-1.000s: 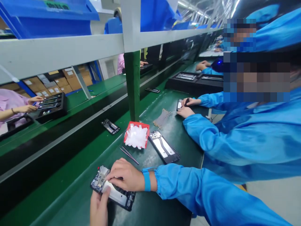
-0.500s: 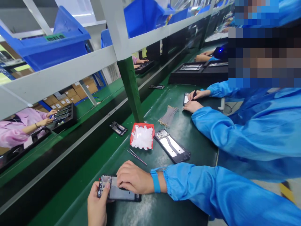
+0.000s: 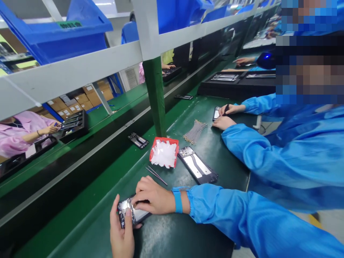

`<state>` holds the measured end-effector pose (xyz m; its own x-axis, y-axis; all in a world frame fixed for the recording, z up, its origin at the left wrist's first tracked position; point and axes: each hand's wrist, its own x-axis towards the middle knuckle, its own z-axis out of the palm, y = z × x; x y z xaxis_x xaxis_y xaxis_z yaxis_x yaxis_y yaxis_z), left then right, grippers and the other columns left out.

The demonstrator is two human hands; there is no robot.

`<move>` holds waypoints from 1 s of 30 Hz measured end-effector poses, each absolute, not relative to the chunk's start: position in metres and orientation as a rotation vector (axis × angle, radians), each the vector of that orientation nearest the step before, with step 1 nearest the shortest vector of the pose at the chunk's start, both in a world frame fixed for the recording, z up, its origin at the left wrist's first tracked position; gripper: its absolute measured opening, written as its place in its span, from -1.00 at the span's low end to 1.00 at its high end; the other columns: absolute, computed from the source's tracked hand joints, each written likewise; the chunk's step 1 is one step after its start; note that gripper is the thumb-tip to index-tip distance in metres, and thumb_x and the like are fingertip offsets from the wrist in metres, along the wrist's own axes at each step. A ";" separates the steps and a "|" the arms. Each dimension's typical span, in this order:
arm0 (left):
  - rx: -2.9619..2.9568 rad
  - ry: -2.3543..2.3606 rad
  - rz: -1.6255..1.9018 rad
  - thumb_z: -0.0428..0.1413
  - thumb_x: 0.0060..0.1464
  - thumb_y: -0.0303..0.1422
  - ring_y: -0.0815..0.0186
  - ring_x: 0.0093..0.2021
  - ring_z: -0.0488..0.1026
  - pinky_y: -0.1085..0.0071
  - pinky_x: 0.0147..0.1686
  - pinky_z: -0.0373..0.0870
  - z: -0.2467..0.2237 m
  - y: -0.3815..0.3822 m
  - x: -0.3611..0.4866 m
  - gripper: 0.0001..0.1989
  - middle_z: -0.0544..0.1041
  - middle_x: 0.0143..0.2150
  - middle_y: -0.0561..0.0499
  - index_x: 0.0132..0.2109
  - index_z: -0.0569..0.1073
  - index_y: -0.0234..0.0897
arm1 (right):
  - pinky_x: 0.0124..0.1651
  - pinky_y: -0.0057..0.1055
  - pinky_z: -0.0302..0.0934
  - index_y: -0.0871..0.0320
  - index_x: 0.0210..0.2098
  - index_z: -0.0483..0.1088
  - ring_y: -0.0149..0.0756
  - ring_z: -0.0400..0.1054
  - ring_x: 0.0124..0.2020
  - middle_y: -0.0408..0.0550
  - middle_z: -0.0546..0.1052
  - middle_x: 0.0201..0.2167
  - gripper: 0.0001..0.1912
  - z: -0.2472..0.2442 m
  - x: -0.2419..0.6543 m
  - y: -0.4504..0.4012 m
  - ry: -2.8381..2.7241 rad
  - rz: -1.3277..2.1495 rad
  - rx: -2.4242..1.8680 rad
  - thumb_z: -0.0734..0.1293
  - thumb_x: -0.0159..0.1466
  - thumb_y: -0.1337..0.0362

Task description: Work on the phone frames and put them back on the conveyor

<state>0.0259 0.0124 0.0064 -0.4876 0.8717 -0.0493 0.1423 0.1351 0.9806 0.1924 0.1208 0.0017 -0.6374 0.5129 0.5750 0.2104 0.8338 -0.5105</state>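
Note:
An opened smartphone [image 3: 141, 214], its circuit board and pale battery area showing, lies at a slant low over the green bench. My left hand [image 3: 122, 229] grips its board end, thumb on top and fingers around the edge. Over the phone's middle is my right hand [image 3: 154, 197], with a blue band at the wrist. Its fingers are bent together around something small and dark, mostly hidden. Tweezers [image 3: 156, 175] rest on the bench just beyond my right hand. Behind them stands a red tray [image 3: 177, 153] of white strips.
More opened phones [image 3: 198, 165] lie right of the tray, and another phone [image 3: 138, 140] sits on the green strip behind. A bundle of thin cables [image 3: 195, 132] is farther back. A green post [image 3: 154, 96] rises beyond the tray. At right, a co-worker's hands [image 3: 224, 123] work on a phone.
The phone has turned, its far end now tilting up to the right. My right hand has moved toward the board end, and my left hand has shifted right. The whole view has shifted slightly.

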 end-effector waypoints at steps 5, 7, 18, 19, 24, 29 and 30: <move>1.186 1.749 1.367 0.25 0.07 0.13 0.06 -0.11 0.62 0.38 -0.40 0.64 -0.004 0.012 0.018 -0.49 0.63 0.04 -0.17 -0.08 0.63 -0.20 | 0.08 -0.22 0.25 0.09 -0.19 0.55 -0.22 0.32 -0.05 -0.03 0.48 -0.11 -0.90 0.003 0.194 0.122 -2.185 0.640 -0.504 0.49 0.33 0.24; 1.224 1.754 1.354 0.26 0.07 0.10 0.05 -0.11 0.63 0.34 -0.33 0.65 -0.008 0.014 0.013 -0.53 0.65 -0.02 -0.16 -0.13 0.64 -0.20 | 0.13 -0.19 0.24 0.10 -0.25 0.52 -0.21 0.33 -0.01 -0.03 0.47 -0.05 -0.93 0.003 0.195 0.121 -2.188 0.657 -0.465 0.48 0.33 0.27; 1.085 1.744 1.404 0.20 0.18 0.06 0.22 -0.35 0.59 0.37 -0.49 0.62 -0.016 0.009 0.020 -0.30 0.61 0.03 -0.18 0.34 0.38 -0.20 | 0.03 -0.17 0.29 0.12 -0.24 0.43 -0.19 0.35 -0.06 0.02 0.48 -0.01 -0.91 0.005 0.195 0.106 -2.200 0.586 -0.539 0.32 0.43 0.30; 1.101 1.752 1.415 0.16 0.21 0.07 0.23 -0.35 0.59 0.38 -0.50 0.62 -0.016 0.010 0.019 -0.35 0.61 0.04 -0.19 0.29 0.43 -0.23 | 0.03 -0.16 0.29 0.12 -0.24 0.42 -0.18 0.35 -0.05 0.03 0.48 0.00 -0.90 0.005 0.195 0.104 -2.217 0.571 -0.548 0.30 0.43 0.30; 1.166 1.755 1.416 0.05 0.27 0.10 0.24 -0.36 0.59 0.35 -0.50 0.63 -0.014 0.011 0.016 -0.44 0.62 0.05 -0.20 0.09 0.58 -0.25 | 0.03 -0.18 0.29 0.12 -0.26 0.38 -0.19 0.38 -0.03 0.05 0.48 0.00 -0.86 0.004 0.195 0.100 -2.212 0.585 -0.584 0.26 0.46 0.29; 1.335 1.621 1.335 0.21 0.16 0.02 0.20 -0.32 0.61 0.33 -0.43 0.67 -0.013 0.011 0.014 -0.58 0.66 -0.15 -0.13 -0.13 0.67 -0.24 | 0.00 -0.22 0.30 0.11 -0.23 0.38 -0.22 0.42 -0.03 0.03 0.49 -0.03 -0.85 0.004 0.195 0.101 -2.156 0.621 -0.581 0.23 0.47 0.27; 1.353 1.616 1.324 0.25 0.13 0.00 0.19 -0.33 0.60 0.33 -0.42 0.68 -0.014 0.011 0.015 -0.61 0.65 -0.20 -0.12 -0.19 0.67 -0.24 | 0.00 -0.22 0.30 0.11 -0.23 0.39 -0.22 0.42 -0.04 0.03 0.49 -0.03 -0.84 0.003 0.196 0.101 -2.155 0.621 -0.577 0.22 0.47 0.27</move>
